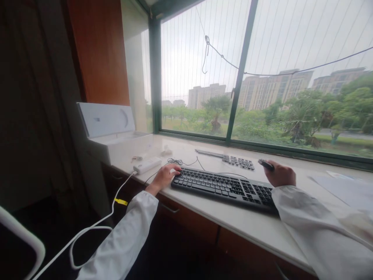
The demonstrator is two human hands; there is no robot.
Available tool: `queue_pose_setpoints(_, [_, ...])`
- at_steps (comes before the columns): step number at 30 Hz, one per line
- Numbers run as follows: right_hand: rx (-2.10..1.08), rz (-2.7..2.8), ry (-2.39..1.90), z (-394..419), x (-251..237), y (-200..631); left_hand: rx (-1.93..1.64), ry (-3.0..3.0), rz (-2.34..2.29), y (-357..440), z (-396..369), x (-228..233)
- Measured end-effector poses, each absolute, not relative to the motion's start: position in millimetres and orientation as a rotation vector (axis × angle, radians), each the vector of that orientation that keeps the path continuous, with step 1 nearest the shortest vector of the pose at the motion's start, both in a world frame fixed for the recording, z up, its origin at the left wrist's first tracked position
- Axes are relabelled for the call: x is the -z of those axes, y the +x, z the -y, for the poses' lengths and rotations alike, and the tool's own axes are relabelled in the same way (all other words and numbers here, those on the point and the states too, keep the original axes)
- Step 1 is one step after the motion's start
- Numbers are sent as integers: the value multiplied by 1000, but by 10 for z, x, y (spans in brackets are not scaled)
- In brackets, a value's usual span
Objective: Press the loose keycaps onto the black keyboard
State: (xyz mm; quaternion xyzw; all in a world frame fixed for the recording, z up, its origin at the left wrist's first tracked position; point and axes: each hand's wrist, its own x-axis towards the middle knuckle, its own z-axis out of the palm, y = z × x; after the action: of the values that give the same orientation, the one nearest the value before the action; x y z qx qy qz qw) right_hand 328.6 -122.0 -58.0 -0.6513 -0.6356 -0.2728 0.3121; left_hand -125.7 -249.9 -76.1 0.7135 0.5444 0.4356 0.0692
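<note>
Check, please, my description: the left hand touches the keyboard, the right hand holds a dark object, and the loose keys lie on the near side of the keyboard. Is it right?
Not entirely: the head view shows the loose keys on the far side of the keyboard, not the near side. The left hand does touch the keyboard, and the right hand holds a dark object.

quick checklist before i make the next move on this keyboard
1. Left hand on the keyboard: ok, touching its far left corner.
2. Right hand gripping the dark object: ok, held above the counter.
3. Identity of that object: cannot tell.
4. Loose keycaps apart from the keyboard: ok, behind it, near the window.
5. Black cable unplugged: cannot tell.
</note>
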Motion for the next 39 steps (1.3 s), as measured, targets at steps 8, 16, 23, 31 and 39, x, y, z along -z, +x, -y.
queue_pose_setpoints(8, [502, 2118, -1629, 1192, 633, 3201, -1347, 2178, -1805, -1214, 2534, 730])
queue_pose_setpoints(16, [427, 2227, -1576, 1266, 573, 3135, -1417, 2104, -2015, -1306, 2403, 763])
queue_pose_setpoints(23, [421, 2259, -1498, 1280, 567, 3123, -1412, 2240, -2024, -1316, 1993, 490])
queue_pose_setpoints(31, [419, 2240, -1519, 1287, 574, 3121, -964, 2179, -2153, -1016, 858, 90])
queue_pose_setpoints(39, [405, 2231, -1620, 1341, 531, 3084, -748, 1872, -2046, -990, -28, 319])
